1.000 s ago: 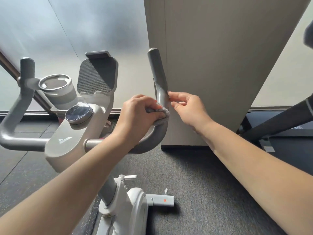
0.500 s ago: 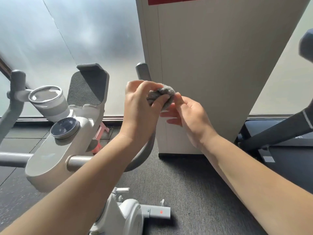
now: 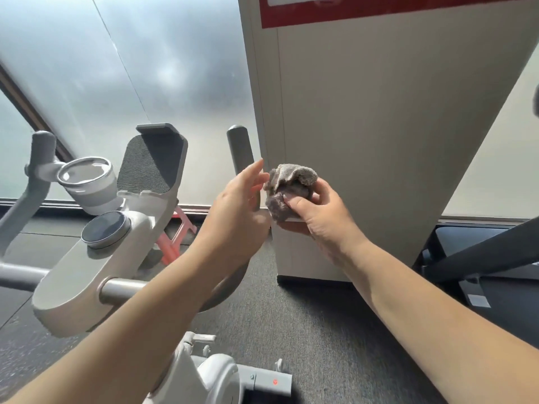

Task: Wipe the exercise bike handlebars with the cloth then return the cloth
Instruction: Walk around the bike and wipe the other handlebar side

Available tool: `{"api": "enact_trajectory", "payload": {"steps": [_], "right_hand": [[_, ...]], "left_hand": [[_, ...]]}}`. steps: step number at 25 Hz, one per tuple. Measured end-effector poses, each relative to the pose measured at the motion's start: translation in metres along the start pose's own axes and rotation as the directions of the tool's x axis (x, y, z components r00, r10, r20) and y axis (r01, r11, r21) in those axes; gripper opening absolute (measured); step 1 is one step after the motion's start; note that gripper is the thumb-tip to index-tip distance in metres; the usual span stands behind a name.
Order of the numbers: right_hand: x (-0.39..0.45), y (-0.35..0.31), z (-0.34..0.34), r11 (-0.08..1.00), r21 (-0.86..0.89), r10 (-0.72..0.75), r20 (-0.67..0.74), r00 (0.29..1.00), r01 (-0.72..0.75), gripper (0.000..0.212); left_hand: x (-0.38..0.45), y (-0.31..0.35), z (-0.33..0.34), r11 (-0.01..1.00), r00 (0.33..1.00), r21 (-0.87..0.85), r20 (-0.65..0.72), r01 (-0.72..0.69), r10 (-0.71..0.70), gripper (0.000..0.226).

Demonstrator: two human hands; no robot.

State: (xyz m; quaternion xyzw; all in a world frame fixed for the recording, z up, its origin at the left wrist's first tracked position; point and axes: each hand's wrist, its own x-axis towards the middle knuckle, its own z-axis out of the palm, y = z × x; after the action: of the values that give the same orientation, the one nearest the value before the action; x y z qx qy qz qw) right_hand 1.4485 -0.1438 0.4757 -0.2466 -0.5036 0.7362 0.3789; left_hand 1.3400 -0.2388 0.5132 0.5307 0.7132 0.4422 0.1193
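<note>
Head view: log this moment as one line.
grey cloth bunched in right hand | left hand open beside it | right handlebar untouched

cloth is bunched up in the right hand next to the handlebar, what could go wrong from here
1. The cloth sits loosely balled in the right hand, with a flap sticking up; it could slip and fall to the floor.
2. The left hand is open in front of the upright handlebar, holding nothing, so it cannot catch the cloth quickly.
3. Wiping with a wad may leave parts of the bar untouched.

Bright daylight pours through the frosted grey glass wall [image 3: 122,83], hazy glare; wide-angle bending at edges, slight softness.
</note>
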Motion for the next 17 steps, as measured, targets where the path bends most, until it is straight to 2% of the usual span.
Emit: {"api": "enact_trajectory", "payload": {"steps": [4,7,10,11,13,15,17], "right_hand": [[0.034,0.003,0.003,0.998,-0.053,-0.023,-0.008,1.000,0.023,0.041],[0.071,-0.006,0.016,0.999,0.036,-0.001,0.018,1.000,0.000,0.041],[0.101,-0.009,0.031,0.998,0.061,-0.022,0.257,0.966,0.007,0.014],[0.107,-0.007,0.036,0.997,0.070,-0.034,0.299,0.954,0.013,0.018],[0.118,-0.002,0.042,0.996,0.091,-0.014,0.242,0.970,-0.008,0.025],[0.123,0.001,0.044,0.991,0.135,0.008,0.114,0.993,-0.023,0.017],[0.117,0.011,0.038,0.988,0.149,0.013,0.113,0.994,-0.030,0.016]], "left_hand": [[-0.004,-0.016,-0.027,0.997,0.971,-0.049,-0.227,0.062,-0.072,0.062],[-0.011,-0.027,-0.039,0.996,0.950,0.001,-0.301,0.091,-0.086,0.057],[-0.015,-0.031,-0.041,0.993,0.946,0.027,-0.309,0.112,-0.098,0.060],[-0.015,-0.033,-0.042,0.994,0.944,0.024,-0.316,0.110,-0.097,0.060],[-0.012,-0.037,-0.043,0.994,0.939,0.025,-0.332,0.110,-0.095,0.055],[-0.008,-0.040,-0.043,0.993,0.935,0.020,-0.338,0.120,-0.107,0.055],[-0.003,-0.040,-0.040,0.990,0.936,0.033,-0.332,0.138,-0.119,0.058]]}}
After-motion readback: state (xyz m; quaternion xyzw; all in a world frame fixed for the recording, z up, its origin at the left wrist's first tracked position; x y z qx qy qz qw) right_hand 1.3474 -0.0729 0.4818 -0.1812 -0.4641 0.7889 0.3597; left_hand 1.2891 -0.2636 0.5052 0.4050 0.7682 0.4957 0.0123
